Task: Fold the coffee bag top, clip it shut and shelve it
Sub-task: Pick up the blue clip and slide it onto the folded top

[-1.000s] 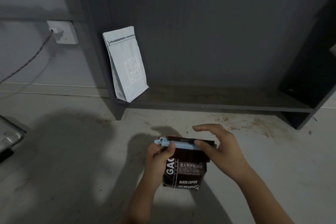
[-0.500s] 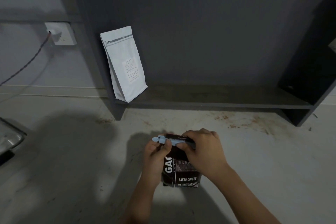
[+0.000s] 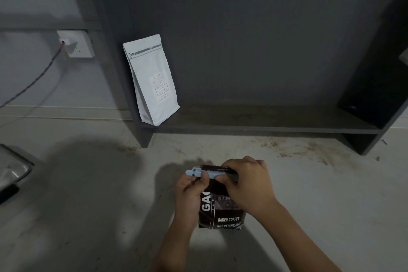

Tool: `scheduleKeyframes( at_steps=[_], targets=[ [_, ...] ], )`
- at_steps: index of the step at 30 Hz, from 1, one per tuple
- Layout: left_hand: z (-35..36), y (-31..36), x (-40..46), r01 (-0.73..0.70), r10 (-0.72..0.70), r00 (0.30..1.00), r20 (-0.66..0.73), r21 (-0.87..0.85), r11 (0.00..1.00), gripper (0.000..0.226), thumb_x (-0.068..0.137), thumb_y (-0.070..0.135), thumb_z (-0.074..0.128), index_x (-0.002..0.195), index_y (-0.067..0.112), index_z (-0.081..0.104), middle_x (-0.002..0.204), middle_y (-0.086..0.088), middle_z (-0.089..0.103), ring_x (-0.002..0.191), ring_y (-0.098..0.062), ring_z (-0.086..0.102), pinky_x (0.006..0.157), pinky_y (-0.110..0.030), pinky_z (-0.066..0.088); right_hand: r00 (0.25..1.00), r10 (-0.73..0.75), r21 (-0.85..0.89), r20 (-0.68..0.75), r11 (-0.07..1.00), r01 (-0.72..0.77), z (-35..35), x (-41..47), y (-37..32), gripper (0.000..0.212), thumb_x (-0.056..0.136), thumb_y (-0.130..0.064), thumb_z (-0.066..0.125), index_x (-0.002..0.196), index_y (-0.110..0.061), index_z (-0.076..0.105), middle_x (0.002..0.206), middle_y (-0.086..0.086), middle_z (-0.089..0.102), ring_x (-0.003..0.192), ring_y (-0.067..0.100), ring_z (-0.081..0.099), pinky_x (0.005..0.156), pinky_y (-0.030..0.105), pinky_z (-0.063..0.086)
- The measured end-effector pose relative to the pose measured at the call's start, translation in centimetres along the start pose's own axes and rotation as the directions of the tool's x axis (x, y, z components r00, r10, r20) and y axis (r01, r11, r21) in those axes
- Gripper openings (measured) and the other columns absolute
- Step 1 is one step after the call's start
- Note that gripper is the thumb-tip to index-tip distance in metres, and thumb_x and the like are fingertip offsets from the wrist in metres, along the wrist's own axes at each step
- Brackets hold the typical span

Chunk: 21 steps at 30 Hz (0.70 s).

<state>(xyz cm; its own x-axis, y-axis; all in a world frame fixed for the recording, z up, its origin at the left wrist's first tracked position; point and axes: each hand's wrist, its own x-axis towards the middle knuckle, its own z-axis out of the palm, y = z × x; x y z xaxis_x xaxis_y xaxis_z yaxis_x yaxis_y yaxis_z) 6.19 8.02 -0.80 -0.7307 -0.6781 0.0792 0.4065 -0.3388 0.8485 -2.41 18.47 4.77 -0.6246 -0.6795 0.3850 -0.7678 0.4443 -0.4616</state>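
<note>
A dark brown coffee bag (image 3: 223, 216) with white lettering stands upright on the pale counter near the front. A light blue sealing clip (image 3: 205, 173) lies across its folded top. My left hand (image 3: 191, 194) grips the bag's left side, thumb pressed on the clip's left part. My right hand (image 3: 247, 185) is closed over the clip's right end and the bag's top corner, hiding that end. The dark grey shelf (image 3: 265, 122) runs behind the bag.
A white coffee pouch (image 3: 152, 79) leans at the shelf's left end against the upright. A wall socket (image 3: 76, 43) with a plugged cable is at the left. A metal tray edge (image 3: 13, 170) shows at far left. Brown stains mark the counter.
My right hand went from hovering open beside the clip to closing down over its right end. The bag has stayed in place.
</note>
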Motion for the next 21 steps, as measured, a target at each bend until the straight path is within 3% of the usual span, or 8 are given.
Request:
scheduleKeyframes(
  at_steps=[9,14,16,21],
  targets=[
    [-0.2,-0.1,0.0,-0.033,0.034,0.999,-0.006,0.058,0.998,0.018,0.074,0.012,0.065,0.083,-0.004,0.066,0.067,-0.008,0.073,0.062,-0.021,0.070,0.055,-0.025,0.056,1.000,0.011,-0.011,-0.001,1.000,-0.011,0.3,0.0,-0.2,0.016,0.078,-0.040,0.061,0.085,-0.026,0.065,0.080,-0.008,0.071,0.086,0.016,0.056,0.077,0.033,0.029],
    [-0.8,0.7,0.2,-0.033,0.025,0.999,0.047,0.174,0.984,0.036,0.075,0.047,0.070,0.083,0.013,0.073,0.073,-0.002,0.076,0.069,-0.013,0.072,0.058,-0.019,0.055,1.000,0.016,0.001,-0.020,1.000,-0.016,0.4,-0.3,0.0,0.016,0.078,-0.040,0.059,0.085,-0.027,0.064,0.078,-0.006,0.071,0.084,0.016,0.056,0.075,0.033,0.028],
    [-0.6,1.0,0.2,-0.042,0.030,0.996,0.080,0.152,0.987,0.044,0.069,0.055,0.073,0.085,0.014,0.073,0.077,-0.002,0.077,0.072,-0.012,0.073,0.060,-0.018,0.055,1.000,0.010,0.000,-0.023,1.000,-0.010,0.5,-0.3,0.0,0.016,0.078,-0.040,0.059,0.085,-0.027,0.064,0.078,-0.006,0.071,0.082,0.015,0.056,0.073,0.032,0.026],
    [-0.1,0.8,0.0,0.009,-0.010,0.998,0.067,0.014,1.000,0.048,0.057,0.051,0.084,0.085,0.014,0.074,0.077,-0.004,0.076,0.072,-0.017,0.072,0.061,-0.023,0.057,1.000,0.004,-0.025,-0.017,1.000,-0.005,0.8,0.0,0.0,0.017,0.078,-0.041,0.058,0.084,-0.026,0.064,0.080,-0.007,0.071,0.084,0.016,0.055,0.072,0.031,0.025]
  ],
)
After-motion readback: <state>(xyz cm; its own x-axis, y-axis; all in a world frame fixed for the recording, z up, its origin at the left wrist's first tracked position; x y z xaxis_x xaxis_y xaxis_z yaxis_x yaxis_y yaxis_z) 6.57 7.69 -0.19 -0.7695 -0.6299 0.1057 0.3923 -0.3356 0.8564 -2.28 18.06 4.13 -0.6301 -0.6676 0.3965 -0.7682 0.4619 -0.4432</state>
